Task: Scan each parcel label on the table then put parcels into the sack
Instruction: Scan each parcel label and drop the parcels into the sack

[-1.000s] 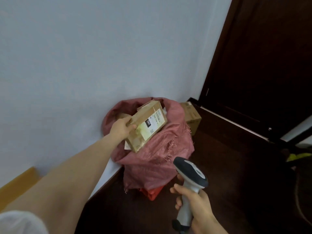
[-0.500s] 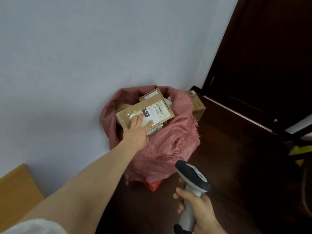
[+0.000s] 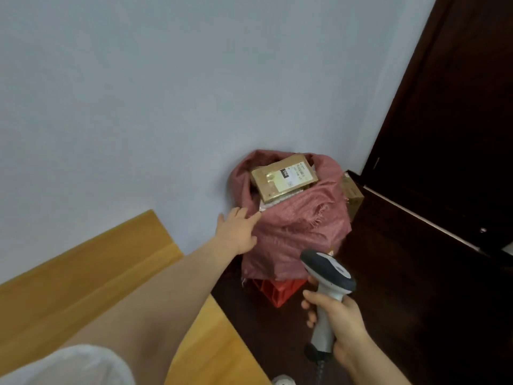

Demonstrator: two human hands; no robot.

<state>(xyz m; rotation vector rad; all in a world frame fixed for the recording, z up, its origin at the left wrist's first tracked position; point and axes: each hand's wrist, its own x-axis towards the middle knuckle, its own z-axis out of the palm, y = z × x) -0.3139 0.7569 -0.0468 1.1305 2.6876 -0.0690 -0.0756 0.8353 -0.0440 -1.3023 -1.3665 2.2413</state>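
Because the parcel lies flat in the mouth of the sack, label upward and about level with the rim, the placing step is judged all but complete; what remains is to leave the load secure. The left hand is empty, fingers straight and spread, at the sack's left edge (whether the fingertips actually touch the fabric cannot be told from this view). The right hand is wrapped firmly round the handle of the scanner, whose head points toward the sack. Recommended procedure: confirm that the parcel sits inside the rim on all sides, since the sack looks nearly full and a box resting this high could slide out over the slumped front edge. If it rocks, press it down with a flat palm, or draw the fabric up round it with the free hand. Avoid leaning on the sack itself: it stands on a red crate and may tip toward the floor. Keep the scanner low and clear of the sack, cord hanging free. The free hand can then go to the table for any further parcel; no part of the table in view shows one.
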